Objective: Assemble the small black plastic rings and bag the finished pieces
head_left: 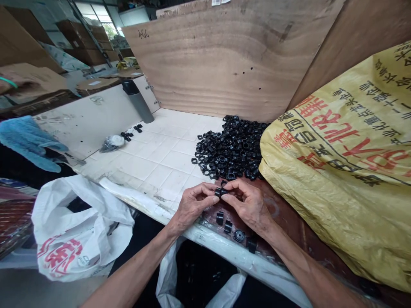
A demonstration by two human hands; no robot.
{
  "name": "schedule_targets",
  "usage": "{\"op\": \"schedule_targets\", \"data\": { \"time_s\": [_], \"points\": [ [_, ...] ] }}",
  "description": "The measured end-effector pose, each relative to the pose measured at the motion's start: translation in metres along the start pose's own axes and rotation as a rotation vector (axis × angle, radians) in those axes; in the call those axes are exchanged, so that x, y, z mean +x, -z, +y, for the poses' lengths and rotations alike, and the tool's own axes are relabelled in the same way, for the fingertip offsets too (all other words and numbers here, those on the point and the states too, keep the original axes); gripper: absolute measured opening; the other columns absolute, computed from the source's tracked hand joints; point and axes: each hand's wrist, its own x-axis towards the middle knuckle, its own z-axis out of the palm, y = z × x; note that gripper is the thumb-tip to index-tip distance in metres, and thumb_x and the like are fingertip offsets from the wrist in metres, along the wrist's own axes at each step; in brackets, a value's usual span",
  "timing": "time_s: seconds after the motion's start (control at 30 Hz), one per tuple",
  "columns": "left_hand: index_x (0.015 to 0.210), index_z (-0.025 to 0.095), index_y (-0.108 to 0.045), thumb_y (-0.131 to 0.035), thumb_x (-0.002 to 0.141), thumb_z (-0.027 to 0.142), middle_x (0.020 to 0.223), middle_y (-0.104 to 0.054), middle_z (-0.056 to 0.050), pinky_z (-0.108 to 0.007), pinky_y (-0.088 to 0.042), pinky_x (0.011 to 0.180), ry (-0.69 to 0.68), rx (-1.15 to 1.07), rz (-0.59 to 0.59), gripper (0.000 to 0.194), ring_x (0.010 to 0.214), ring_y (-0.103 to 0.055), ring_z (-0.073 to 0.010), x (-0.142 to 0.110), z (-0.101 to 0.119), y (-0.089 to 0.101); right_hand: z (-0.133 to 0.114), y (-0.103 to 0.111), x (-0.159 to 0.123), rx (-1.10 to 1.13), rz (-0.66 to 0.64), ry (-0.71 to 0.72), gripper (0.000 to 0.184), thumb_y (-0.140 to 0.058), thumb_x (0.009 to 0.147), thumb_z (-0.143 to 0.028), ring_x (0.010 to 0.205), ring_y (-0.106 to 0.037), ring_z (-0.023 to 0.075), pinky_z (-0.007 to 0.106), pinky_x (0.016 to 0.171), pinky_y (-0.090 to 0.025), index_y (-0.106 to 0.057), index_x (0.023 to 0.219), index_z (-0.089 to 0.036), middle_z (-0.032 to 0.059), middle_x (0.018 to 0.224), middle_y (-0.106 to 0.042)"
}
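Black part (219, 192) between two pinching hands
Left hand (196, 201) and right hand (248, 204) grip it, fingertips nearly meeting.

My fingertips (214, 199) partly hid the black plastic fitting (218, 193); the edge cut off the yellow sack (337, 171) at three o'clock; cardboard boxes (24, 45) blurred at ten.

Sack (340, 171) right of pile (234, 147) (just beside); bottle (141, 105) left.

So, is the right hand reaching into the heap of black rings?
No, the right hand and left hand meet at small black parts in front of the heap.
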Motion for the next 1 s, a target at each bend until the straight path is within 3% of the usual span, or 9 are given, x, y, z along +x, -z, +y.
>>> {"op": "schedule_targets", "data": {
  "time_s": [0.17, 0.33, 0.5, 0.77, 1.0],
  "points": [
    [0.082, 0.015, -0.068, -0.079, 0.076, 0.022, 0.107, -0.071, -0.008, -0.033, -0.051, 0.092, 0.041, -0.047, 0.003, 0.014, 0.098, -0.066, -0.0205, 0.001, -0.001, -0.002, -0.003, 0.002, 0.001, -0.092, 0.012, 0.049, 0.006, -0.069, 0.085, -0.023, 0.083, -0.065, 0.0200, 0.031, 0.077, -0.052, -0.066, 0.091, -0.023, 0.0025, 0.090, -0.069],
    [0.103, 0.018, -0.067, -0.084, 0.070, 0.018, 0.096, -0.073, -0.004, -0.027, -0.053, 0.082, 0.074, -0.155, 0.025, 0.037, 0.086, -0.068, -0.0157, 0.002, -0.007, -0.003, -0.002, 0.001, 0.001, -0.144, 0.012, 0.090, 0.007, -0.071, 0.084, -0.022, 0.078, -0.065, 0.0198, 0.031, 0.074, -0.052, -0.067, 0.090, -0.023, 0.0020, 0.086, -0.069],
    [0.102, 0.015, -0.071, -0.083, 0.071, 0.024, 0.098, -0.075, -0.007, -0.030, -0.055, 0.081, 0.132, -0.098, 0.009, 0.035, 0.085, -0.070, -0.0184, 0.001, -0.007, -0.004, 0.003, -0.001, 0.001, -0.146, -0.008, 0.139, 0.004, -0.067, 0.088, -0.024, 0.082, -0.066, 0.0204, 0.031, 0.075, -0.052, -0.068, 0.091, -0.023, 0.0034, 0.088, -0.069],
    [0.100, 0.017, -0.072, -0.081, 0.073, 0.023, 0.103, -0.073, -0.005, -0.031, -0.055, 0.089, 0.061, -0.019, 0.012, 0.030, 0.095, -0.068, -0.0192, 0.001, -0.009, -0.005, 0.002, -0.003, -0.003, -0.245, -0.019, 0.147, 0.007, -0.058, 0.095, -0.026, 0.074, -0.064, 0.0176, 0.029, 0.070, -0.049, -0.063, 0.098, -0.022, 0.0027, 0.084, -0.068],
    [0.100, 0.016, -0.071, -0.082, 0.072, 0.023, 0.097, -0.074, -0.005, -0.031, -0.055, 0.088, 0.093, -0.082, 0.009, 0.031, 0.089, -0.069, -0.0182, 0.001, -0.006, -0.007, 0.000, 0.001, -0.002, -0.292, -0.091, 0.204, 0.011, -0.054, 0.094, -0.021, 0.079, -0.065, 0.0196, 0.030, 0.071, -0.049, -0.062, 0.101, -0.021, 0.0050, 0.087, -0.069]
  ]
}}
